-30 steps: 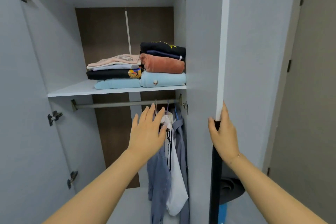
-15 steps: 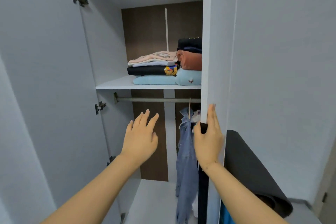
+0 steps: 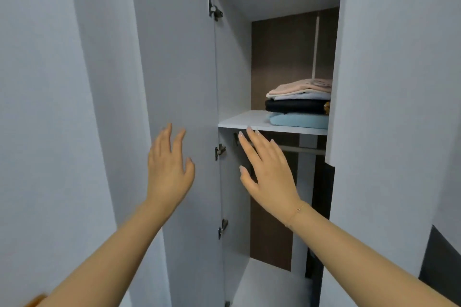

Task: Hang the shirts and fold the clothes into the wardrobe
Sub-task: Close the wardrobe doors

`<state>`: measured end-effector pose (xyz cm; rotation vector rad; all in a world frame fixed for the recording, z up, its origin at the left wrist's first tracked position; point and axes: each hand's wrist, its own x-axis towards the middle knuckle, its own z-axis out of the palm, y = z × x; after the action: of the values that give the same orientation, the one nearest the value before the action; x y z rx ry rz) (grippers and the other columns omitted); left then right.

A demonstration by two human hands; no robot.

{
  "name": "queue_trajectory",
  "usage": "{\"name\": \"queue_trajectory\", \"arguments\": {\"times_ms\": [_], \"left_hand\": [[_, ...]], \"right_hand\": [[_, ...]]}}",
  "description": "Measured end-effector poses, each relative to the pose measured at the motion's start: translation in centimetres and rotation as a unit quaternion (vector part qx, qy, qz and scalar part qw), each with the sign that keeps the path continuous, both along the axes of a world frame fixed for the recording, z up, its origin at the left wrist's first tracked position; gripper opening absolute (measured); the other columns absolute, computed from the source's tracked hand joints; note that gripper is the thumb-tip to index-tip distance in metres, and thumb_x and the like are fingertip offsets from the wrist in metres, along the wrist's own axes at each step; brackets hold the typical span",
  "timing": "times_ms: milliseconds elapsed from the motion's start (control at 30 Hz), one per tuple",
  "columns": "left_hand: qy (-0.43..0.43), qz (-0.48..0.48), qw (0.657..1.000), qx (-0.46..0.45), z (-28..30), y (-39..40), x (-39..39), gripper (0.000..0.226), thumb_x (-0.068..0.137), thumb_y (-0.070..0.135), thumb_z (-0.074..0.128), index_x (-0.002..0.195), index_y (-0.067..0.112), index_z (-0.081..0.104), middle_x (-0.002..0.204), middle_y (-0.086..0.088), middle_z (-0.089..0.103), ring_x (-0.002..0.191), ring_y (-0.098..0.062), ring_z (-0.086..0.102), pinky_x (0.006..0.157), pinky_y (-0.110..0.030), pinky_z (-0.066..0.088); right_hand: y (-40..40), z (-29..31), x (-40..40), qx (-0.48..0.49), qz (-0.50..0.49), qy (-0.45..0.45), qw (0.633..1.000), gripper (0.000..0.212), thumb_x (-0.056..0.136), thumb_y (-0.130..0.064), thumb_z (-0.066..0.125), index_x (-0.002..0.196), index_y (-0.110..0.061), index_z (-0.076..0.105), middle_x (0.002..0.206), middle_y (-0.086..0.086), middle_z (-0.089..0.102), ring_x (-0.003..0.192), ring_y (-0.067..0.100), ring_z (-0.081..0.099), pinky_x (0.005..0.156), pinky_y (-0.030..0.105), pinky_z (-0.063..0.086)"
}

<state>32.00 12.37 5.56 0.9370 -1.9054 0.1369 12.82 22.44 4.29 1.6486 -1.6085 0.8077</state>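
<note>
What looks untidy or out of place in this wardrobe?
Nothing stands out. The folded clothes lie in a neat stack on the shelf, and both doors are only partly open.

A plain pale-grey wall (image 3: pixel 37 107) stands left of the left hand (image 3: pixel 169 172) — a dark charcoal panel (image 3: pixel 439 264) sits below and right of the right hand (image 3: pixel 270 172).
</note>
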Motion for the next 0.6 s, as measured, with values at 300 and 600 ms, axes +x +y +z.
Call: {"name": "queue_trajectory", "arguments": {"times_ms": [300,600], "left_hand": [[0.136,-0.093,0.969,0.182,1.9,-9.9,4.4,0.088,0.091,0.011,0.058,0.154,0.012,-0.003,0.156,-0.013,0.022,0.142,-0.028,0.025,0.113,-0.034,0.023],[0.082,-0.131,0.974,0.168,0.9,-10.5,2.2,0.071,0.096,0.031,0.053,0.153,0.018,0.014,0.152,-0.007,0.032,0.132,-0.029,0.042,0.106,-0.033,0.034]], "right_hand": [[-7.0,1.9,2.6,0.068,-0.041,0.042,0.996,0.061,0.099,-0.034,0.046,0.153,-0.02,0.022,0.161,0.005,0.018,0.148,0.021,0.017,0.117,0.033,0.004],[-6.5,1.1,-3.4,0.07,-0.126,0.019,0.989,0.058,0.096,-0.03,0.052,0.15,-0.017,0.034,0.158,0.007,0.027,0.146,0.023,0.023,0.117,0.035,0.012]]}}
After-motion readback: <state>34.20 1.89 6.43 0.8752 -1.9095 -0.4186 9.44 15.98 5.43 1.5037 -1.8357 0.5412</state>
